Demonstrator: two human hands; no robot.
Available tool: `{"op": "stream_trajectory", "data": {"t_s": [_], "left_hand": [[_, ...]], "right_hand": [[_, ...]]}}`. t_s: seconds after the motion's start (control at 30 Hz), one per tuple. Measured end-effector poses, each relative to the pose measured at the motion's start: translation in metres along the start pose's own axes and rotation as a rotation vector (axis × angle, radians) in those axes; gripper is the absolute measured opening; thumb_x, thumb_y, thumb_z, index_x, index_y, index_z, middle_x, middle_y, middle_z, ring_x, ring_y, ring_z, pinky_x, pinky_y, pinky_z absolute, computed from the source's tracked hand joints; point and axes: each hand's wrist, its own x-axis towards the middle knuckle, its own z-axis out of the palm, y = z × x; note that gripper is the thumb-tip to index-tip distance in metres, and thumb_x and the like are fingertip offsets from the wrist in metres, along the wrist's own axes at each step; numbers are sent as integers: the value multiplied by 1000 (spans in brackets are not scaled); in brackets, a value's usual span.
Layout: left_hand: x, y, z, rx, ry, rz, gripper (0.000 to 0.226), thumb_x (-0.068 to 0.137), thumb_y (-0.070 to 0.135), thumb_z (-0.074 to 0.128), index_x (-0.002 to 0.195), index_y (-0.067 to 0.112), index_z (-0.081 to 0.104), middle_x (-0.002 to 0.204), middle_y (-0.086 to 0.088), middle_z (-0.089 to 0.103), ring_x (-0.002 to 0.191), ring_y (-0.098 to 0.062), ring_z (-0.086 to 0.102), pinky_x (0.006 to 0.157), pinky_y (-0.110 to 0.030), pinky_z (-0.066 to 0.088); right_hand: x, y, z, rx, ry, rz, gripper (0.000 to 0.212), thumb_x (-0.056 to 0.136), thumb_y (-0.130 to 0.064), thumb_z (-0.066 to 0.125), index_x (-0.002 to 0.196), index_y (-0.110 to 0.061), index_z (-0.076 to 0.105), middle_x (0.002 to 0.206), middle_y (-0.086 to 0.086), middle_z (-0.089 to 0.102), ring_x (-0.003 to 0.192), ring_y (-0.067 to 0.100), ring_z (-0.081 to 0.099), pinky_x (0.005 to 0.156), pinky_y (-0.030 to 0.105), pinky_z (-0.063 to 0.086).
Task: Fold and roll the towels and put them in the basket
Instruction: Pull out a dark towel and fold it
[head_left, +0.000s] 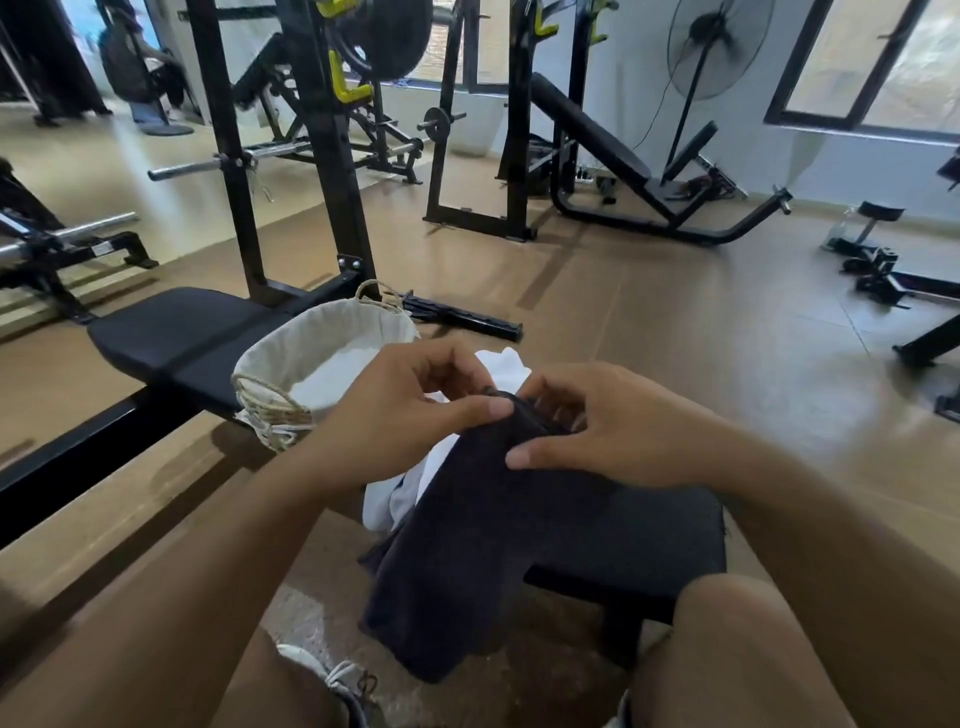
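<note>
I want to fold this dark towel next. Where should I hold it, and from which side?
Hold the dark fabric towel at its top edge, from above, a corner in each grip: left hand and right hand already pinch there, and the rest hangs freely.

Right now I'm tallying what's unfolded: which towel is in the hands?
The dark towel, pinched by the left hand and right hand; the white towels lie loose underneath.

Bare forearms, bare knees, no sleeves in view.

Left hand (395, 415) and right hand (618, 431) without rings, watch or gloves; pale sneaker (332, 675) with white laces at 6 o'clock, between the knees, partly cut off by the lower edge.
</note>
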Motion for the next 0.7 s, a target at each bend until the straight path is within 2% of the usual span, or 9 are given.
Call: {"op": "stream_trajectory", "data": {"t_s": [0.03,0.1,0.17,0.23,0.3,0.4,0.5,0.63,0.7], "left_hand": [[4,-5,3,-3,-10,-5,27,79,31,84,86,9,69,80,1,75,78,-21,71,80,-38,58],[12,-17,6,-61,-13,-39,31,79,34,86,88,10,68,82,-4,74,79,-20,69,82,-43,58],[17,-29,7,-176,-26,-133,37,77,35,86,92,9,64,88,-13,72,84,-20,68,83,-39,58],[18,-39,10,-245,-137,-238,41,74,27,86,102,7,65,99,-9,75,94,-17,72,86,-33,59],[15,-52,19,-186,-274,-306,42,75,23,88,112,12,70,108,-3,77,103,-17,73,92,-37,59],[10,-73,32,-180,-350,-420,41,76,21,88,114,17,73,111,2,78,106,-15,73,98,-41,57],[5,-90,40,-252,-431,-487,42,79,18,86,118,20,72,118,3,76,112,-17,71,103,-43,53],[4,-104,48,-206,-541,-504,37,84,20,83,119,20,73,118,3,76,112,-16,70,104,-41,53],[7,-111,46,-184,-571,-526,33,85,20,82,117,17,75,116,-1,77,111,-22,71,103,-46,54]], "right_hand": [[5,1,8,-37,56,9,20,84,-59,71,88,-42,61,82,-21,65,75,1,61,69,26,49],[12,5,16,-48,125,36,21,91,-52,65,77,-39,58,72,-20,61,68,2,56,64,23,40],[16,7,17,-7,151,41,17,95,-46,62,81,-36,62,76,-16,65,71,2,58,65,23,42],[19,7,15,32,172,12,13,98,-41,61,90,-33,67,84,-12,69,78,5,63,72,30,50],[23,10,11,61,199,-4,12,99,-37,60,93,-32,69,88,-9,72,82,8,66,79,37,54],[25,16,1,119,203,2,12,100,-34,60,93,-30,70,87,-5,75,82,14,70,81,42,56],[23,24,-10,228,213,26,14,100,-30,61,92,-23,71,85,0,76,76,13,69,76,37,56],[18,32,-24,373,255,54,17,100,-25,61,90,-14,71,77,-2,72,69,7,64,62,18,50],[15,38,-28,433,290,77,19,100,-24,61,91,-10,69,77,0,70,68,9,62,61,17,49]]}}
